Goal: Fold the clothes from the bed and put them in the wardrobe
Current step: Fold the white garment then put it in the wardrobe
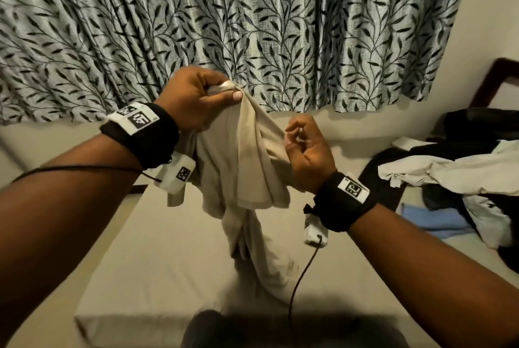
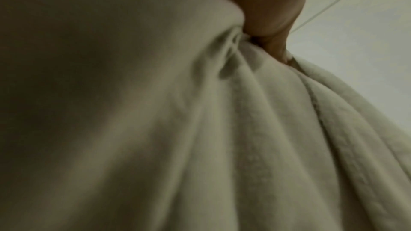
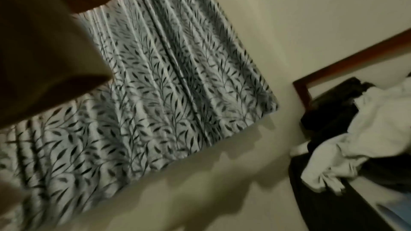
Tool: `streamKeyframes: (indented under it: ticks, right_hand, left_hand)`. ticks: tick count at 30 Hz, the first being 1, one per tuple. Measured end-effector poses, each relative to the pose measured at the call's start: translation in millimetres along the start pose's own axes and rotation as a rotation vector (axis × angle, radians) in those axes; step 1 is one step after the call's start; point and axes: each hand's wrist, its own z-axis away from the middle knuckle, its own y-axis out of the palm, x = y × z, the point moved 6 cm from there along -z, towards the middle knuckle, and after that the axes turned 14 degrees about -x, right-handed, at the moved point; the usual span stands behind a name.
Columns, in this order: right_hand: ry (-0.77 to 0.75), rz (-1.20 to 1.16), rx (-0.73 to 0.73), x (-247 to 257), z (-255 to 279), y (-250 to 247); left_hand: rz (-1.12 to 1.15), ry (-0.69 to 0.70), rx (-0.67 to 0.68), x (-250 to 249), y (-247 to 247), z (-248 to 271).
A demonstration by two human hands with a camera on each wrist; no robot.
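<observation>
Left hand [image 1: 193, 97] fingers [image 1: 224, 96] clenched on bunched top of beige garment [image 1: 224, 168], hanging down to the bed [image 1: 157, 258]. Right hand [image 1: 306, 154] fingers curled, pinching its fold just right. Clothes pile [image 1: 455, 168] far right.

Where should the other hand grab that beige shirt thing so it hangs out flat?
Probably the loose upper edge of the beige garment, coming from its right side, level with the left hand. That hand pinches one bunched top corner, so the cloth hangs twisted toward the bed. The right hand is already beside that edge.
</observation>
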Motion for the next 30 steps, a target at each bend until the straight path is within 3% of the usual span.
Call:
streamKeyframes:
  ticks: [2, 5, 7, 9, 12, 16, 21, 24, 30]
  right_hand:
    - [-0.167, 0.103, -0.007, 8.2, 4.8, -3.4]
    - [-0.272, 0.162, 0.220, 5.2, 13.5, 1.5]
    - [-0.240, 0.181, 0.380, -3.9, 19.1, 3.9]
    - [-0.085, 0.159, 0.480, -16.2, 18.7, -0.2]
    - [0.092, 0.092, 0.384, -27.5, 5.8, -21.4]
    - [0.007, 0.132, 0.152, -25.2, -23.8, -47.0]
    - [0.106, 0.021, 0.212, -12.3, -32.3, -51.9]
    - [-0.028, 0.113, 0.272, -1.0, -34.5, -52.7]
    - [-0.297, 0.399, 0.175, 9.5, -7.8, -36.9]
  left_hand:
    - [-0.017, -0.011, 0.004, -2.8, -4.5, -2.8]
    - [-0.048, -0.011, 0.034, -5.2, -3.4, -2.8]
    - [-0.052, -0.014, 0.012, -3.9, -6.7, -4.8]
    - [-0.042, -0.018, -0.022, 0.2, -13.7, -9.3]
    - [-0.049, -0.011, -0.016, 1.2, -21.9, -11.7]
    - [-0.054, 0.006, -0.004, -2.1, -24.0, -13.3]
    - [-0.043, -0.005, 0.001, -2.3, -23.2, -9.6]
    - [-0.049, -0.014, -0.011, 0.8, -22.6, -9.0]
    - [-0.084, -0.127, -0.108, 3.4, -18.1, -12.0]
